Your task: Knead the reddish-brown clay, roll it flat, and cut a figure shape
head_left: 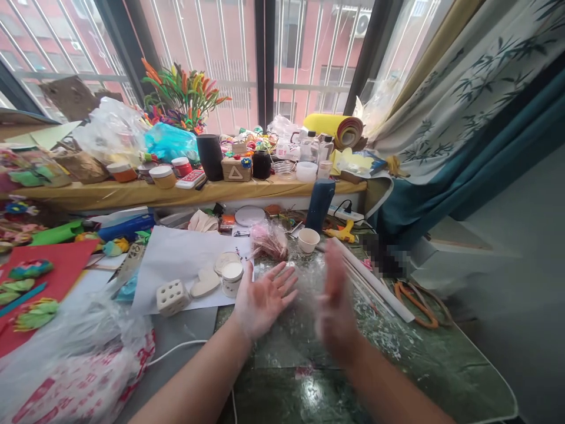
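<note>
My left hand [265, 297] is held palm up over the table, fingers spread, with nothing in it. Facing it from the right, my right hand [338, 300] is edge-on and smeared by motion; its fingers look stretched out, and I see nothing held. Just left of my left hand stands a small white jar [232, 278]. Flat pale clay shapes [206, 284] and a white block with round holes like a die [172, 297] lie on white paper [165, 256]. Beyond the hands are a small white cup [308, 240] and a clear bag of pinkish-brown stuff [268, 241].
A yellow glue gun [342, 231], white tubes [375, 280] and orange-handled scissors [417, 306] lie to the right. Plastic bags [88, 365] crowd the near left, beside red paper [57, 277]. Jars, bottles and a black cup [209, 157] line the windowsill [110, 197].
</note>
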Action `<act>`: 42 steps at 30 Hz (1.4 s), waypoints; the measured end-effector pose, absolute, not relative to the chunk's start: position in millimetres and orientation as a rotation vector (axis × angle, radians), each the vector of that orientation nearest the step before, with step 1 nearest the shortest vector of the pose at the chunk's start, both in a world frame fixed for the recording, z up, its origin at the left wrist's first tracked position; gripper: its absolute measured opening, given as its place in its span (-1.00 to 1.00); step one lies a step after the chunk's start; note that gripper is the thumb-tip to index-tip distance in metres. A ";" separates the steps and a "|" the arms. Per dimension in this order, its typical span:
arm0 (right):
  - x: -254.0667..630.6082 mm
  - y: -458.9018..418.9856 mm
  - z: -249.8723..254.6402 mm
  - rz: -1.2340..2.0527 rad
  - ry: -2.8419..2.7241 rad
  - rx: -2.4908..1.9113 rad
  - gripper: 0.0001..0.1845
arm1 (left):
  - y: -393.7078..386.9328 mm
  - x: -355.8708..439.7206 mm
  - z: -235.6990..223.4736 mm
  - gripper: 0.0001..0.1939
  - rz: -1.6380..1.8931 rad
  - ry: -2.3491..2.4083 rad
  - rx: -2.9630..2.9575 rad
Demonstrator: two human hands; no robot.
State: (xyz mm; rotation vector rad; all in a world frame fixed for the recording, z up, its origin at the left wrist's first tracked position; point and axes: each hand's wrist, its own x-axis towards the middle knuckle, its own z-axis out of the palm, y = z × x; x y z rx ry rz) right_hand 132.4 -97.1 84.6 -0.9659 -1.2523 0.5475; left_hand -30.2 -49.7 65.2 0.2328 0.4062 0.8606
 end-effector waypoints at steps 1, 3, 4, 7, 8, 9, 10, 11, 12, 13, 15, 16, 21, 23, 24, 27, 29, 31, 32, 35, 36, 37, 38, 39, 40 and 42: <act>126.4 -96.5 82.6 0.616 -1.476 -0.978 -0.26 | -49.7 -31.0 63.7 -0.28 0.840 0.373 0.227; 113.4 -97.0 77.8 0.777 -1.761 -0.976 -0.22 | -49.8 -30.9 63.2 -0.29 0.836 0.350 0.240; 107.3 -98.2 75.1 0.823 -1.748 -0.991 -0.24 | -49.7 -29.9 63.8 -0.30 0.862 0.370 0.262; 92.5 -103.0 66.5 0.975 -1.168 -1.093 -0.41 | -51.5 -23.7 67.3 -0.34 1.078 0.530 0.470; 88.8 -104.2 63.9 1.092 -0.920 -1.093 -0.47 | -53.8 -21.3 68.7 -0.40 1.165 0.592 0.619; 85.9 -104.9 61.7 1.248 -0.710 -1.053 -0.50 | -57.2 -19.2 70.3 -0.45 1.223 0.642 0.805; 83.9 -105.1 60.1 1.425 -0.559 -0.977 -0.51 | -61.3 -17.5 72.1 -0.47 1.243 0.672 1.004; 83.1 -104.8 59.1 1.592 -0.464 -0.877 -0.51 | -65.6 -16.2 73.9 -0.45 1.230 0.682 1.186; 83.8 -104.4 58.8 1.725 -0.406 -0.771 -0.49 | -69.7 -15.3 75.7 -0.40 1.205 0.679 1.323; 85.9 -103.8 59.2 1.817 -0.360 -0.685 -0.48 | -72.8 -14.7 77.2 -0.37 1.193 0.672 1.402; 94.5 -103.2 61.8 1.888 -0.242 -0.629 -0.53 | -74.3 -13.8 78.8 -0.40 1.240 0.666 1.383; 100.2 -103.2 63.9 1.881 -0.179 -0.650 -0.56 | -72.4 -13.4 78.7 -0.43 1.283 0.669 1.309; 123.2 -103.3 73.6 1.288 -0.454 -0.776 -0.43 | -55.0 -14.5 72.0 -0.37 1.245 0.684 0.691; 123.6 -103.2 72.7 0.951 -0.839 -0.847 -0.37 | -53.6 -16.4 69.9 -0.30 1.069 0.614 0.476; 122.2 -103.3 71.0 0.847 -1.069 -0.885 -0.33 | -54.6 -17.3 69.5 -0.27 0.983 0.560 0.399; 115.1 -104.2 62.7 0.764 -1.622 -0.962 -0.20 | -60.1 -19.4 71.4 -0.24 0.847 0.429 0.273; 110.0 -104.4 56.1 0.776 -1.583 -1.031 -0.26 | -62.1 -19.8 74.6 -0.27 0.881 0.418 0.240; 104.8 -103.6 49.1 0.870 -1.278 -1.080 -0.35 | -62.0 -19.7 78.2 -0.29 0.942 0.444 0.229; 102.1 -102.8 45.7 0.958 -1.105 -1.072 -0.38 | -61.7 -19.5 79.8 -0.28 0.972 0.458 0.230; 94.4 -100.4 37.6 1.284 -0.689 -0.943 -0.41 | -61.5 -19.1 82.1 -0.25 1.008 0.479 0.256; 92.2 -100.3 36.2 1.378 -0.595 -0.875 -0.43 | -62.1 -18.9 82.0 -0.25 1.011 0.477 0.273; 90.5 -100.5 35.5 1.462 -0.524 -0.798 -0.45 | -62.8 -18.6 81.6 -0.25 1.013 0.472 0.298; 89.2 -101.2 35.4 1.544 -0.474 -0.719 -0.48 | -63.7 -18.1 80.9 -0.24 1.018 0.465 0.332; 88.4 -102.1 35.8 1.630 -0.446 -0.645 -0.49 | -64.7 -17.6 80.0 -0.23 1.032 0.460 0.379; 88.1 -103.1 36.5 1.712 -0.430 -0.582 -0.49 | -65.6 -17.2 79.2 -0.22 1.058 0.461 0.449; 88.8 -104.3 38.2 1.856 -0.411 -0.494 -0.47 | -67.2 -17.2 77.9 -0.20 1.130 0.499 0.684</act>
